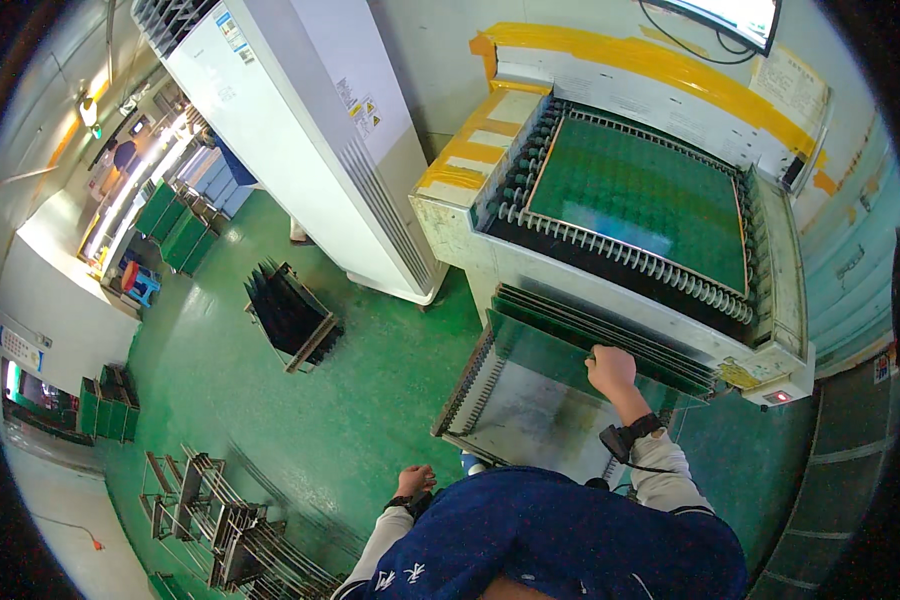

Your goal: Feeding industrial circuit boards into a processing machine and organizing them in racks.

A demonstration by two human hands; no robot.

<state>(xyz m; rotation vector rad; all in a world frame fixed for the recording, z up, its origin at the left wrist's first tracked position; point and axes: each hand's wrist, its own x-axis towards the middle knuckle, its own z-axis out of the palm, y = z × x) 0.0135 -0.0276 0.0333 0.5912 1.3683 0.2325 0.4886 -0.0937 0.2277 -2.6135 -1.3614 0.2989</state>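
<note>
Right grip holds the upper edge of a green translucent panel, standing in a slotted rack before the roller machine; left grip is curled, contents undeterminable.

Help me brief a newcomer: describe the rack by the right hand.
Find the yellow-taped machine at upper right. The rack stands before its front, by the right hand. Its panels are green, unlike the black ones in another rack farther left.
</note>
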